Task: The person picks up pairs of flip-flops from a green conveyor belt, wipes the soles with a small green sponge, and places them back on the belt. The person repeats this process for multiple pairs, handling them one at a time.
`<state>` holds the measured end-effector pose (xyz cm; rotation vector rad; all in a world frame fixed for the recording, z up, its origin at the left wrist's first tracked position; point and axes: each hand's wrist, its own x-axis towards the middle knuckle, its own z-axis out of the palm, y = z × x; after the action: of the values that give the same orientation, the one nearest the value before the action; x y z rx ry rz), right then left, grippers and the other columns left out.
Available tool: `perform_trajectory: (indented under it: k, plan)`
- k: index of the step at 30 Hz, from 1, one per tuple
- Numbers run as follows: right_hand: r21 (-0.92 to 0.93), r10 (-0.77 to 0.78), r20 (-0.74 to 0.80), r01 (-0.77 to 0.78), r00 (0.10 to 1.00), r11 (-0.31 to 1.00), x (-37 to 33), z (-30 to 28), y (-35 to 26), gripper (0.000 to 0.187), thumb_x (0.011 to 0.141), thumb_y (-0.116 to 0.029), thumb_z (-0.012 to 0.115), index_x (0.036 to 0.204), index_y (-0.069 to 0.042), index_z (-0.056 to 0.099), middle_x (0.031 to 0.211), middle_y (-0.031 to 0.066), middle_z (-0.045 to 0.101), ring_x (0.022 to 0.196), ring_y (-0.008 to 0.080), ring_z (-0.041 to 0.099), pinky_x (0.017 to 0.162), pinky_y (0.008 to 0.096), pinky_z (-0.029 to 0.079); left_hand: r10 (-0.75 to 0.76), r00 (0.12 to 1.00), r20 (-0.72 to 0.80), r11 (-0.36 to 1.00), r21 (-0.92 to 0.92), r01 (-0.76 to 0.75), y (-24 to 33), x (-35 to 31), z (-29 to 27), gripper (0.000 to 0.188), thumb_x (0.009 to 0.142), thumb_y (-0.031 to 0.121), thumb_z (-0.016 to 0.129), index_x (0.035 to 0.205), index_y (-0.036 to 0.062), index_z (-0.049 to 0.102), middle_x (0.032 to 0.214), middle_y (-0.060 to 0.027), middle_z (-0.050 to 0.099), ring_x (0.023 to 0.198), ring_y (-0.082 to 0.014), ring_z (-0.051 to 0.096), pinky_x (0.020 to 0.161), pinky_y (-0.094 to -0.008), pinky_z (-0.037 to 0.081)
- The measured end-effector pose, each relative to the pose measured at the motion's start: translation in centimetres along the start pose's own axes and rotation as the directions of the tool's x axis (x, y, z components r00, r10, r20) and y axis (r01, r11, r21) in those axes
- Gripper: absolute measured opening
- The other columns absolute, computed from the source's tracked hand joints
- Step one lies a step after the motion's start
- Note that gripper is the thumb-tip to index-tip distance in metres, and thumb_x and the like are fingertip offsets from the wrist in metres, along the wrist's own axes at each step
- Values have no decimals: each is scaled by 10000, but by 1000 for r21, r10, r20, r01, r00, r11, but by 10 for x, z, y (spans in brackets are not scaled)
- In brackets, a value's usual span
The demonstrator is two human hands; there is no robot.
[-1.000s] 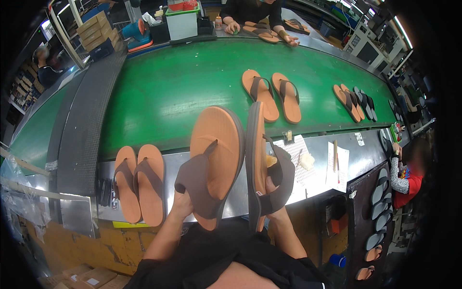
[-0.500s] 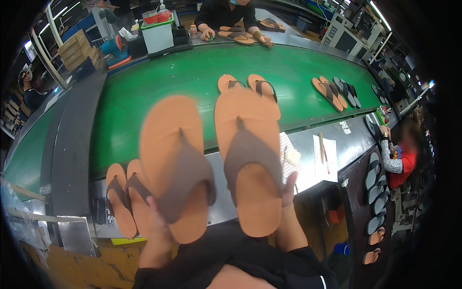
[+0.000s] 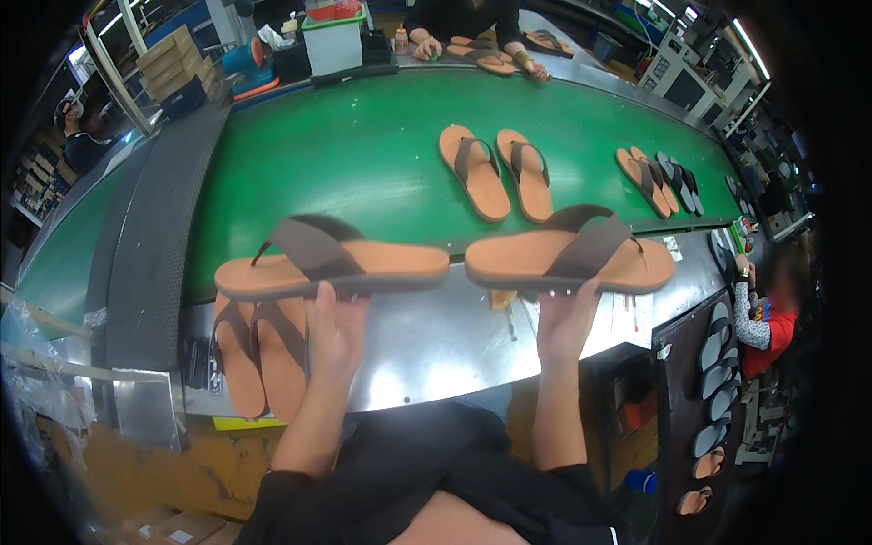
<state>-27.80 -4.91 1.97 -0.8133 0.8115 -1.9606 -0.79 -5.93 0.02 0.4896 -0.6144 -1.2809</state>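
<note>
My left hand (image 3: 338, 331) is closed under a tan flip-flop (image 3: 400, 259) with a dark brown strap, gripping it by the sole. A matching flip-flop (image 3: 522, 254) rests in my right hand (image 3: 565, 322), also held from beneath with the thumb at its side edge. Both are raised above the metal table edge, lying sideways, heels toward each other and toes pointing outward. Behind my left hand, another pair of tan flip-flops (image 3: 241, 363) lies on the metal ledge, partly covered by the held one.
A green conveyor belt (image 3: 345, 136) runs across, carrying a tan pair (image 3: 479, 186) and more pairs farther right. Beyond it a person's hands (image 3: 536, 68) rest near sandals. On the right, a person in red (image 3: 772, 336) stands by a dark rack (image 3: 677, 409) holding several sandals.
Both held flip-flops have turned from upright, footbeds facing me, to sideways with toes outward, and are farther apart. The pair on the belt behind them now shows fully.
</note>
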Motion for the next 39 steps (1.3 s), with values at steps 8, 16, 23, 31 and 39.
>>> perform_trajectory:
  k: [8, 16, 23, 31, 39]
  plan:
    - [520, 306, 272, -407, 912, 751, -4, 10, -1, 673, 1002, -551, 431, 1485, -97, 315, 1504, 125, 375, 1371, 297, 394, 1094, 485, 381, -96, 987, 127, 966, -228, 124, 2, 4, 19, 637, 952, 532, 570, 1397, 102, 419, 1385, -71, 500, 1279, -218, 486, 1047, -412, 436]
    - [712, 381, 421, -560, 823, 424, -20, 17, 24, 581, 1038, -446, 399, 1421, -9, 401, 1469, 178, 420, 1364, 310, 408, 1161, 448, 357, -349, 920, 181, 650, -660, 377, -12, -11, 19, 669, 920, 505, 629, 1383, 59, 442, 1440, -141, 476, 1323, -280, 454, 1099, -444, 417]
    - [730, 421, 460, -602, 782, 322, -30, 23, 33, 564, 1044, -408, 402, 1401, 29, 404, 1467, 188, 414, 1362, 319, 405, 1172, 454, 344, -426, 873, 236, 473, -765, 438, -21, -16, 20, 752, 912, 497, 645, 1418, 4, 386, 1471, -204, 404, 1360, -365, 378, 1117, -449, 399]
    - [687, 466, 385, -585, 796, 431, -33, 29, 29, 562, 1039, -377, 422, 1420, 34, 376, 1488, 196, 387, 1392, 324, 367, 1147, 453, 367, -465, 827, 315, 302, -822, 483, -27, -18, 14, 819, 873, 532, 681, 1384, -36, 386, 1434, -201, 442, 1351, -368, 394, 1092, -448, 424]
    - [668, 568, 275, -579, 776, 467, -28, 25, 27, 624, 1014, -534, 384, 1434, -73, 413, 1460, 150, 456, 1347, 281, 455, 1131, 448, 397, -436, 872, 224, 575, -676, 461, -16, -18, 23, 674, 906, 566, 614, 1330, 53, 507, 1379, -141, 536, 1283, -276, 510, 1108, -458, 415]
